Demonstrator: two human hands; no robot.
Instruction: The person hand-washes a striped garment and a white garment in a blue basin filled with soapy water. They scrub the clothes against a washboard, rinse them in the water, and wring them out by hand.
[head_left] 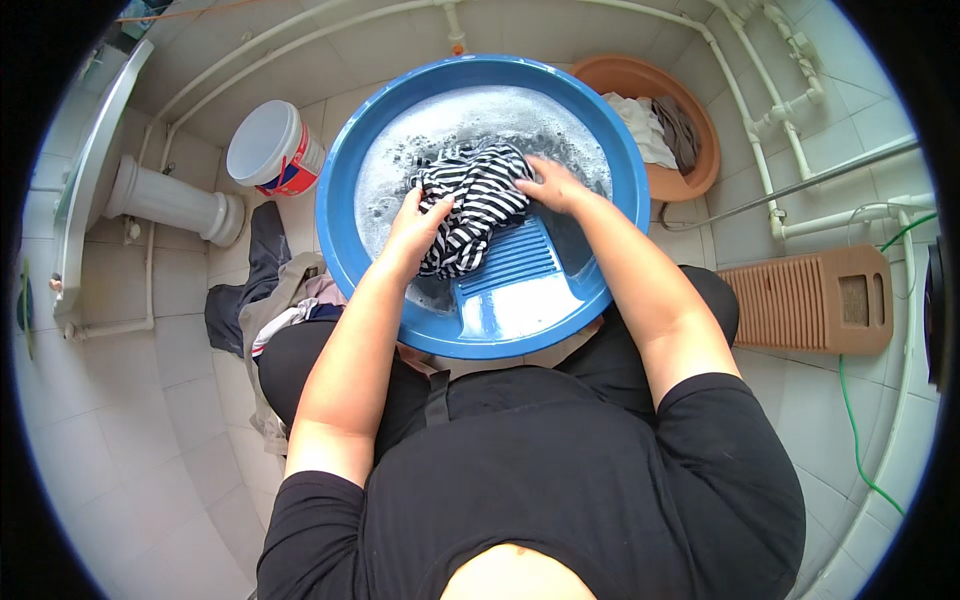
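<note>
One black-and-white striped cloth (475, 195), bunched in suds (510, 105) in the blue tub (332, 200), beside the moulded washboard ribs (512, 258). Looks wet: likely soft, limp, heavy for its size, soap-slick. Best held by thick folds at both sides. Left grip (412, 235): closed on left-side folds, thumb on top. Right grip (556, 188): loosely spread, fingertips touching upper right edge.
</note>
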